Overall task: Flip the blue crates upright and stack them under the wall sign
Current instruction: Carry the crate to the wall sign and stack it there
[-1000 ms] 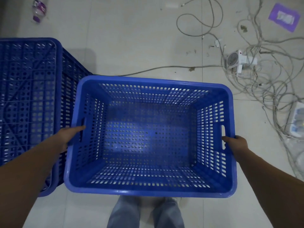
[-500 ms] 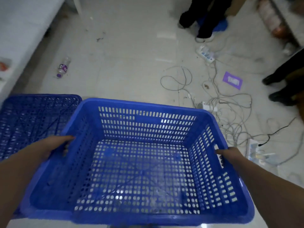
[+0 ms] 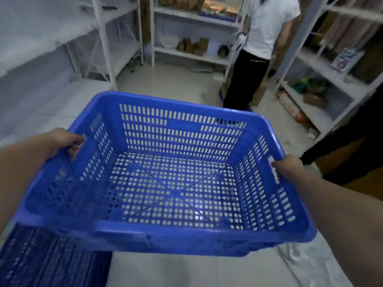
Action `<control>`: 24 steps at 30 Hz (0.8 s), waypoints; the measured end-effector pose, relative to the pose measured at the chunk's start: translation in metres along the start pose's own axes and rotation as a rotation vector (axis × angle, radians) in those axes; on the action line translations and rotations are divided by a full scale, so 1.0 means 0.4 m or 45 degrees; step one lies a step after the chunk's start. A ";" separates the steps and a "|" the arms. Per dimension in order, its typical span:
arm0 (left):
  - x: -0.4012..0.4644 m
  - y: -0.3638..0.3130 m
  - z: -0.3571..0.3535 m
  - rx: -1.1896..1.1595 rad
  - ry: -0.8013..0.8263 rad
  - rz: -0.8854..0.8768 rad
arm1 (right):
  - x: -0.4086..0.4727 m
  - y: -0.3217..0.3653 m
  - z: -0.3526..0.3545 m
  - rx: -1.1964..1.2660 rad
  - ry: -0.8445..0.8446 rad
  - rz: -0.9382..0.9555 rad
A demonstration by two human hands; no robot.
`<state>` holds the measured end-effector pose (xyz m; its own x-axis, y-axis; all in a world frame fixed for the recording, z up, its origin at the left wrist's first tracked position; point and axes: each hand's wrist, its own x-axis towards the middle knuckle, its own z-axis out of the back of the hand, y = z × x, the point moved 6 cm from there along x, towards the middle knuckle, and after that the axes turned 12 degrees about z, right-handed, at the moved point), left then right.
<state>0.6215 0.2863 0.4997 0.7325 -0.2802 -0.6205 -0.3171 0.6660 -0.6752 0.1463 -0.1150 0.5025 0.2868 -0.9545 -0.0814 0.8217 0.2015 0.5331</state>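
An upright, empty blue perforated crate (image 3: pixel 172 183) hangs in the air in front of me, its open side up. My left hand (image 3: pixel 64 141) grips the handle slot in its left wall. My right hand (image 3: pixel 288 166) grips the handle slot in its right wall. A second blue crate (image 3: pixel 47 259) lies upside down on the floor at the lower left, partly under the held crate. No wall sign is in view.
White metal shelves (image 3: pixel 107 44) line the left side, the back and the right side (image 3: pixel 323 83). A person in a white shirt and black trousers (image 3: pixel 259 50) stands ahead at the back shelf. Another dark-clothed person (image 3: pixel 352 141) is at the right edge. Pale tiled floor (image 3: pixel 170 81) stretches ahead.
The crate has risen from near the floor to chest height in both hands. My view has swung up from the cables on the floor to the shelves and people ahead.
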 end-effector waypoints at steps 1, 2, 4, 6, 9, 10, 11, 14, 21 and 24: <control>-0.029 -0.030 0.028 -0.014 -0.006 -0.015 | 0.001 0.039 0.047 0.007 -0.024 0.027; -0.056 -0.057 0.053 -0.026 0.001 -0.016 | -0.001 0.077 0.090 0.019 -0.039 0.051; -0.111 -0.102 0.105 -0.043 0.002 -0.017 | -0.018 0.144 0.170 0.030 -0.056 0.091; -0.170 -0.138 0.155 -0.060 -0.011 -0.036 | -0.045 0.203 0.242 0.024 -0.082 0.125; -0.262 -0.165 0.211 -0.089 0.018 -0.055 | -0.091 0.280 0.324 0.009 -0.117 0.164; -0.288 -0.173 0.231 -0.096 0.022 -0.063 | -0.107 0.300 0.345 0.006 -0.130 0.174; -0.310 -0.180 0.255 -0.109 0.019 -0.074 | -0.122 0.319 0.364 -0.007 -0.140 0.187; -0.372 -0.191 0.325 -0.115 -0.025 -0.113 | -0.175 0.380 0.410 -0.060 -0.137 0.217; -0.434 -0.191 0.471 -0.076 -0.132 -0.157 | -0.224 0.492 0.455 -0.156 -0.131 0.247; -0.422 -0.157 0.519 -0.065 -0.143 -0.124 | -0.225 0.534 0.441 -0.189 -0.126 0.256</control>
<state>0.6428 0.4352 0.7299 0.8232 -0.2611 -0.5042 -0.2690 0.6027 -0.7513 0.2091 -0.0249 0.7721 0.4083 -0.9074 0.1000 0.8182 0.4123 0.4006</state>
